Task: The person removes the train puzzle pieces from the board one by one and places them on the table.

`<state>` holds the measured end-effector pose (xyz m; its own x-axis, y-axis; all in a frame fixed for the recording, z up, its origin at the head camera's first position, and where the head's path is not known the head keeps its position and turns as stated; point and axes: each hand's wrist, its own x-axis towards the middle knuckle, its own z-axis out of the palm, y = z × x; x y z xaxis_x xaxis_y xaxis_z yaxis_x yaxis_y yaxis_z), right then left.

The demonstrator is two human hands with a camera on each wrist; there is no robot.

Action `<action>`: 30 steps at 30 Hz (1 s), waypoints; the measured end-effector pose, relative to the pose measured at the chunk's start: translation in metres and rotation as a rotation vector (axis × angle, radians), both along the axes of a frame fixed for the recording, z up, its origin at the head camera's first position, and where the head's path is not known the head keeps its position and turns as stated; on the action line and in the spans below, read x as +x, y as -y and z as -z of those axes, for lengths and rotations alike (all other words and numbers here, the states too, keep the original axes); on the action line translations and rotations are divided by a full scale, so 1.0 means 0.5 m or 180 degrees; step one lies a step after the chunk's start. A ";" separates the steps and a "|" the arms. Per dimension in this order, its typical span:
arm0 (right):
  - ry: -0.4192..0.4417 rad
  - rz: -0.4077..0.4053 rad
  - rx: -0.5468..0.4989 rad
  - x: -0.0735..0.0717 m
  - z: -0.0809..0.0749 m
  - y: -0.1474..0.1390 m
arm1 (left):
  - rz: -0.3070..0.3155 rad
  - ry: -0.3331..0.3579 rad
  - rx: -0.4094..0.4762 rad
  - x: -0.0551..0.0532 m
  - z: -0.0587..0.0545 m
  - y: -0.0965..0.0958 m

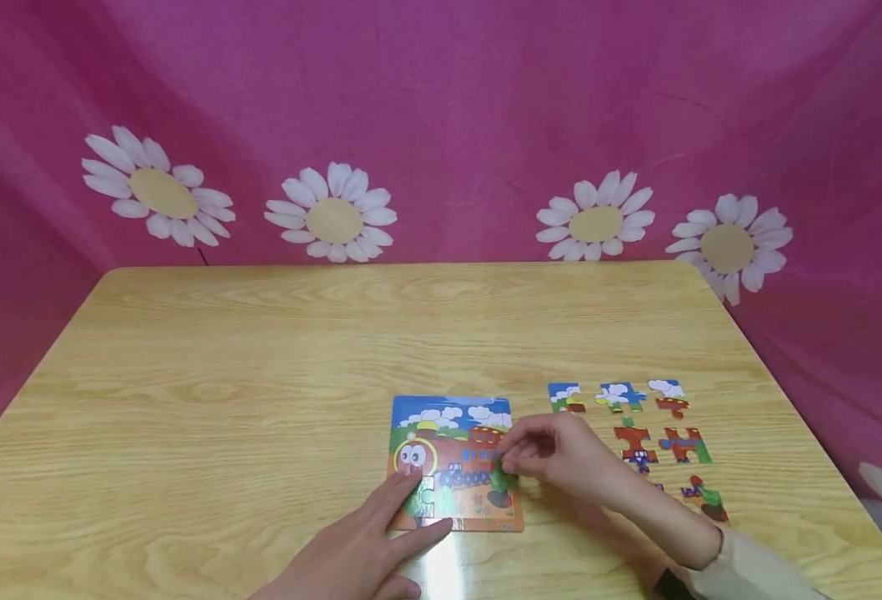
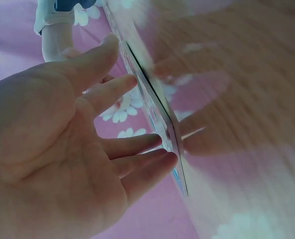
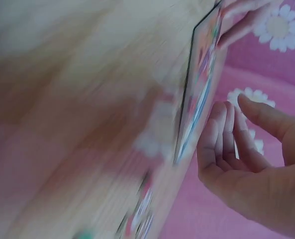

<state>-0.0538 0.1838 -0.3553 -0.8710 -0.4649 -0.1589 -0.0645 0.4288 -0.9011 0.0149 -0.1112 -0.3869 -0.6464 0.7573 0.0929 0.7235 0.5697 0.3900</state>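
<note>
A square puzzle board [image 1: 474,523] with a smiling train printed on it lies flat on the table. A puzzle piece [image 1: 423,498] sits in its lower left corner. My left hand [image 1: 354,550] rests on the board's left and near side with straight, spread fingers, and its fingertips [image 2: 169,158] meet the board's edge in the left wrist view. Beside the board's right edge is my right hand [image 1: 561,454], its fingers loosely bent. In the right wrist view the thumb stands apart from the fingers [image 3: 219,129], and nothing shows between them.
Loose puzzle pieces [image 1: 636,442] lie spread in rough rows right of the board, some partly hidden behind the right forearm. The wooden table [image 1: 261,350] reaches back to a pink curtain [image 1: 441,125] with white daisies.
</note>
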 end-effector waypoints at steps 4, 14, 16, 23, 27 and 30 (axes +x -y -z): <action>0.0141 -0.0056 -0.0041 -0.011 0.008 0.053 | -0.0130 0.0051 0.0103 0.005 0.005 0.014; 0.0083 -0.0287 0.0110 -0.018 0.021 0.133 | -0.0179 0.0069 -0.0102 0.016 0.018 0.027; 0.0035 -0.0316 0.0207 -0.017 0.020 0.140 | -0.0165 -0.0016 -0.0119 0.016 0.021 0.025; -0.0068 -0.0375 0.0323 -0.017 0.016 0.153 | -0.0202 -0.0325 -0.0036 0.017 0.028 0.024; -0.0025 -0.0405 0.0297 -0.013 0.017 0.157 | -0.0222 -0.0438 0.0057 0.019 0.031 0.024; 0.0011 -0.0390 0.0310 -0.011 0.020 0.160 | -0.0218 -0.0490 0.0056 0.018 0.033 0.026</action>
<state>-0.0593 0.1036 -0.3653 -0.8081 -0.5499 -0.2112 -0.1188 0.5033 -0.8559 0.0239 -0.1240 -0.4034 -0.6736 0.7093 0.2077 0.7351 0.6138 0.2880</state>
